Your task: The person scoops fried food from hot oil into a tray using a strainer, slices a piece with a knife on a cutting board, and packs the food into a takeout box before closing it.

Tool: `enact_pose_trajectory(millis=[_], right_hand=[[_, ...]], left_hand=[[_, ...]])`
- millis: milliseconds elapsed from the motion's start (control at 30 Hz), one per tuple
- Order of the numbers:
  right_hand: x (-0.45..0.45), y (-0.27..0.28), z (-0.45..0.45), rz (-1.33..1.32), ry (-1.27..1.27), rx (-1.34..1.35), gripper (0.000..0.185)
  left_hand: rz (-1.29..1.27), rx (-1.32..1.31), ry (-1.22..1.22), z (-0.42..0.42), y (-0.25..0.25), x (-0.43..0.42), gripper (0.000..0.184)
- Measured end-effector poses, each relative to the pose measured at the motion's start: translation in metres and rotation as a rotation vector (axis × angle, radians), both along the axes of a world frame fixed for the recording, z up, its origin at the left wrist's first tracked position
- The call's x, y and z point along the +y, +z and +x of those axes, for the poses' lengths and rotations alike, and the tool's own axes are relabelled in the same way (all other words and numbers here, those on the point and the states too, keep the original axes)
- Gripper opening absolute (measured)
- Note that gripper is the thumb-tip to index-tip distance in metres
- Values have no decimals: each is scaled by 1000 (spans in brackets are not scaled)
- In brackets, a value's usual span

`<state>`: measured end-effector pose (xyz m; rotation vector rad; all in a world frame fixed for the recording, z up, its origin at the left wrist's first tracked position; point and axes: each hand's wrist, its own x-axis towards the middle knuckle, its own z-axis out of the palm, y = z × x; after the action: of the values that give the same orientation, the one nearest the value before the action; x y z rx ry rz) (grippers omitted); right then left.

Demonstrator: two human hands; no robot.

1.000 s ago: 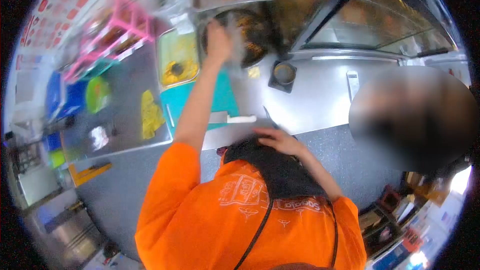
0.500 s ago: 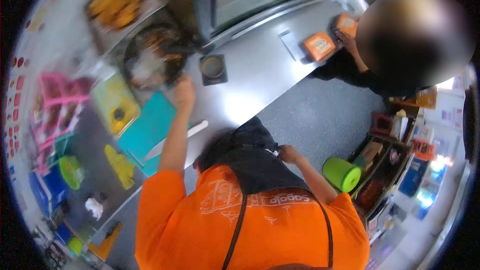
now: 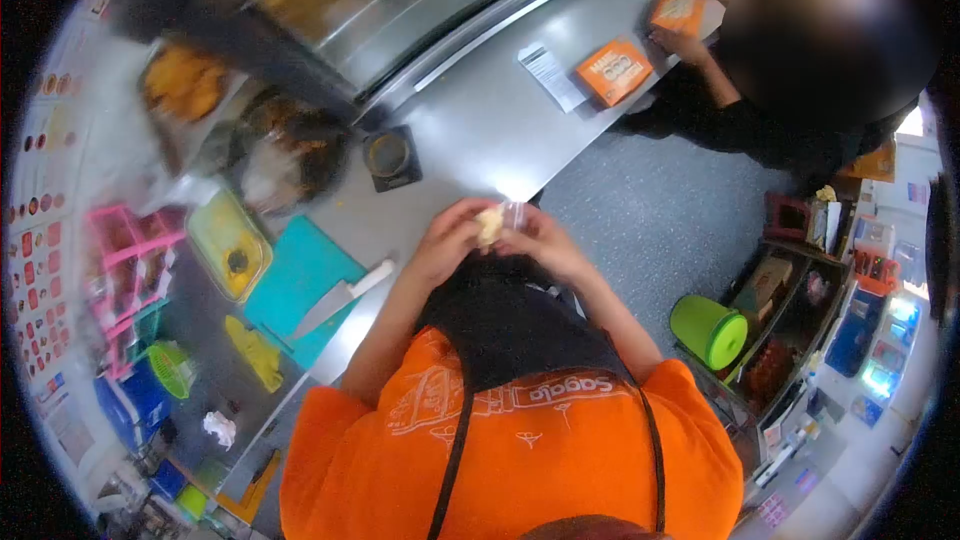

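Note:
Both hands are together in front of my chest at the counter's edge. My left hand has its fingers closed round a small pale, crumbly-looking piece. Against its other side is my right hand, pinching a small clear plastic thing, perhaps a bag or cup. To the left, a white-handled knife lies on a teal cutting board. Beyond the board is a dark pan with a crumpled clear bag in it. A small black scale-like square with a round top sits beside the pan.
A co-worker's hands touch an orange box; another orange box stands nearer, beside a white paper. On the left are a yellow-food tray, yellow cloth and pink rack. A green bin stands right.
My left hand has come back from the pan to my chest, now with the pale piece. My right hand has risen from the apron to meet it. The view has turned right.

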<state>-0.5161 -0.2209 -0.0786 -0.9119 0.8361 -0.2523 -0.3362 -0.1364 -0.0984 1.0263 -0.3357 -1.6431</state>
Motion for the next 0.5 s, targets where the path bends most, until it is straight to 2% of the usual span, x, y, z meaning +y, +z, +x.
enact_pose_trajectory(millis=[33,100,200,267,333,367,433,500], right_hand=[[-12,-5,-2,4,7,-11,25],[-40,-10,-5,-241,125,210,23],[-83,6,-19,-377,147,206,19],[-106,-3,-34,-417,163,217,20],[-131,-12,-51,-520,191,276,23],[-142,-16,-60,-511,184,263,23],[-162,-22,-76,-177,29,228,19],[-179,-37,-88,-168,8,277,20]], left_hand=[[-50,-29,-47,-7,2,-15,30],[21,-141,57,-19,10,-44,25],[95,-327,2,-31,14,-80,21],[-77,-681,-157,-44,3,-103,20],[-2,-696,-172,-57,16,-132,20],[63,-693,-177,-62,20,-145,20],[76,-677,-187,-67,15,-170,21],[82,-650,-201,-75,11,-191,21]])
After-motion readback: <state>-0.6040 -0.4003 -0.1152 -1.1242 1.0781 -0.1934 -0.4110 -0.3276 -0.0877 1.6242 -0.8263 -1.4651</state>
